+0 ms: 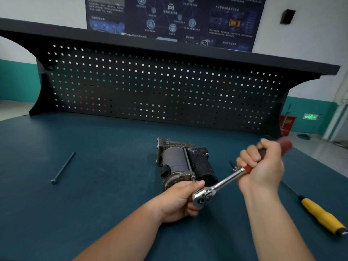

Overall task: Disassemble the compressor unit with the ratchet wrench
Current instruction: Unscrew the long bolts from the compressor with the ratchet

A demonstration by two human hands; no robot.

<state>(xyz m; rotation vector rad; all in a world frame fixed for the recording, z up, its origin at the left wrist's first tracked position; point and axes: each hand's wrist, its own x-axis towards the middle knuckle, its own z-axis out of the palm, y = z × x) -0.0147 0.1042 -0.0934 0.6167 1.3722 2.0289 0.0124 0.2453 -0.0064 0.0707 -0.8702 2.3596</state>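
Note:
The dark metal compressor unit [181, 162] lies on the green bench top at the centre, its round end toward me. My right hand [261, 166] grips the red handle of the chrome ratchet wrench [216, 187], which slants down to the left. My left hand [178, 200] curls round the ratchet's head and the socket under it, right at the compressor's near end, beside a long bolt [188, 161] that runs along the unit's side. The socket and the bolt head are hidden by my fingers.
A long loose bolt [63, 168] lies on the bench [94, 204] at the left. A yellow-handled screwdriver [320, 213] lies at the right, near the edge. A small metal part [232, 164] lies just behind my right hand. A black pegboard [150, 87] stands across the back.

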